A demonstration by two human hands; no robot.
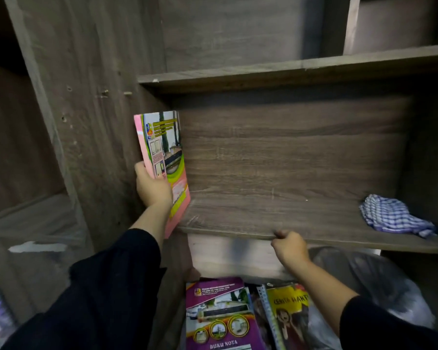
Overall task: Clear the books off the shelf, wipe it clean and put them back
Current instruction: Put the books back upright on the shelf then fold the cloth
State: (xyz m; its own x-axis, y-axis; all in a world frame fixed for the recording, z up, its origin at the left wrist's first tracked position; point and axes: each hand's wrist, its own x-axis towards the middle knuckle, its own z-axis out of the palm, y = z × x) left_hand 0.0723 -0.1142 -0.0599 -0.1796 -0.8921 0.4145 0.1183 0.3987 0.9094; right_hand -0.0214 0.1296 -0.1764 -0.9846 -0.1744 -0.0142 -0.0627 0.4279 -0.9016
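Left hand point(153, 186) grips a thin pink book point(163, 157) upright at the shelf's point(276, 173) left end — light, floppy, best held low by the spine — while right hand point(290, 246) clutches the shelf edge.

Dim, low-contrast frame, warm-grey cast. Light is coming from behind the camera, hitting the shelf point(288, 173) board mid-frame hardest; upper left and far left are falling into near-black. Shadow is sitting under the upper board and below the shelf's front edge. Wide-angle bending is curving the uprights at left and right edges. Motion blur is smearing the lower left corner and the panel bottom centre. Cloth point(395, 215) at right is staying fairly sharp. No glare showing.
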